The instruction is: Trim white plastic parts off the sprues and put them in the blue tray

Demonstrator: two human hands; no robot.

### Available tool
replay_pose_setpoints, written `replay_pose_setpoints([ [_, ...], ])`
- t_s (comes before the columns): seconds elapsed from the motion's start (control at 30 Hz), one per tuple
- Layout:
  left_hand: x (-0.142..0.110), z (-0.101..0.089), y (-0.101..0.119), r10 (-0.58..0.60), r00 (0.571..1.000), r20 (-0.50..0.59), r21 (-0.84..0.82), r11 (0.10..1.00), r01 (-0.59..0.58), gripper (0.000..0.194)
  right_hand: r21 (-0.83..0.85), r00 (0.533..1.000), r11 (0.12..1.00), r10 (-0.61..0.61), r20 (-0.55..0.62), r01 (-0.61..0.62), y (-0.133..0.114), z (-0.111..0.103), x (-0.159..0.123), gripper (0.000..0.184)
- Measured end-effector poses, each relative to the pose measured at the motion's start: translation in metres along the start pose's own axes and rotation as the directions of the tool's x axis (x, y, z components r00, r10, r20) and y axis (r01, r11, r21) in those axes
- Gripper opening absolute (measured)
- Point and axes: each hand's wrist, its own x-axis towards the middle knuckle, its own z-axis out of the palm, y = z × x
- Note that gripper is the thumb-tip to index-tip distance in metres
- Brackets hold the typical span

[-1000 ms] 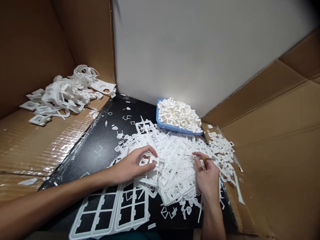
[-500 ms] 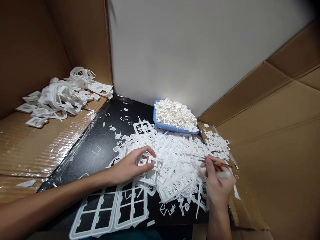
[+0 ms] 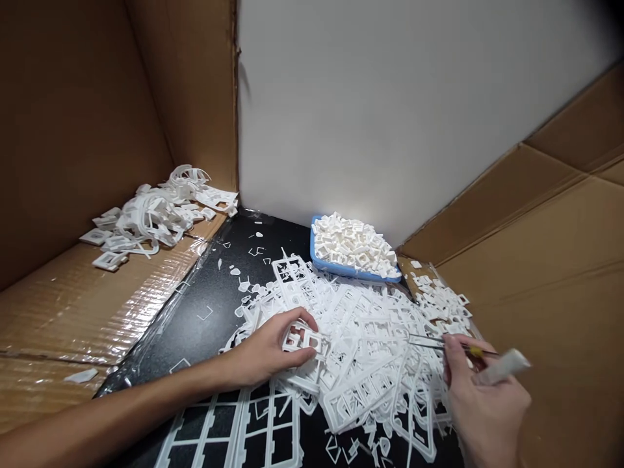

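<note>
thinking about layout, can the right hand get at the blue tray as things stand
Probably yes: only low white pieces seem to lie between the right hand and the blue tray, which has no lid on. The hand does hold a tweezer-like tool, which could limit its grip.

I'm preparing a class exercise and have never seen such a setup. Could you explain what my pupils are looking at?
There is no machine: these are a person's bare hands, seen by a camera worn on the head, looking forward and down. The left hand holds a white piece with openings. The right hand holds tweezers and a pale cylinder. On the black surface lies a heap of white frames and scraps; behind it, a blue tray holds small white parts.
</note>
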Motion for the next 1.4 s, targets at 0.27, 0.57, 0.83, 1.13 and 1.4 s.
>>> replay_pose_setpoints([
  [0.27, 0.0, -0.002, 0.003, 0.02, 1.0, -0.02, 0.028, 0.999, -0.02, 0.035, 0.422, 0.995, 0.905, 0.09, -0.043, -0.063, -0.017, 0.012, -0.018, 0.043],
  [0.57, 0.0, 0.0, -0.001, -0.038, 0.999, 0.039, -0.11, 0.993, 0.042, 0.042, 0.676, 0.93, 0.723, -0.135, 0.343, -0.144, -0.057, 0.035, -0.067, 0.03],
  [0.83, 0.0, 0.002, 0.001, -0.033, 0.99, 0.137, -0.22, 0.973, 0.062, 0.036, 0.514, 0.892, 0.85, -0.143, 0.429, -0.111, -0.056, 0.051, -0.071, 0.018],
  [1.13, 0.0, 0.002, 0.0, 0.013, 0.992, 0.124, -0.09, 0.996, -0.002, 0.028, 0.55, 0.924, 0.832, -0.149, 0.351, -0.075, -0.048, 0.062, -0.083, 0.018],
  [1.4, -0.003, 0.0, 0.002, 0.02, 0.987, 0.158, 0.061, 0.998, -0.03, 0.032, 0.541, 0.914, 0.841, -0.229, 0.336, 0.012, -0.056, 0.066, -0.079, 0.016],
])
